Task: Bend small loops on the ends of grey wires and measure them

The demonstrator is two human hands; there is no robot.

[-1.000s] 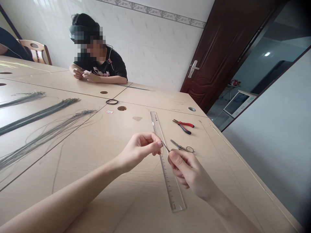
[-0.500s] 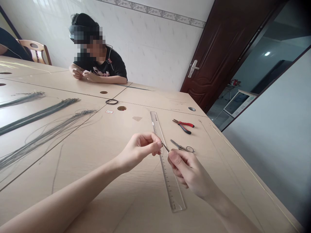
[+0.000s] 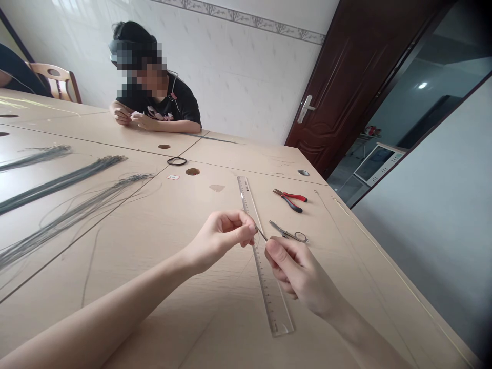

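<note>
My left hand (image 3: 226, 236) pinches the end of a thin thread, with a tiny piece at its fingertips too small to make out. My right hand (image 3: 294, 266) is closed around a slim dark tool (image 3: 262, 233), whose tip reaches the left fingertips. Both hands are over a clear ruler (image 3: 265, 287) lying on the table. Just beyond the right hand are small scissors (image 3: 286, 231). Farther back lie pliers (image 3: 290, 199) with red and black handles.
Bundles of grey threads (image 3: 61, 184) spread across the left of the table (image 3: 154, 318). A black band (image 3: 177, 161), a small label (image 3: 173, 177) and table holes are farther back. A person (image 3: 165, 107) sits across. Yellow thread (image 3: 400, 274) runs along the right edge.
</note>
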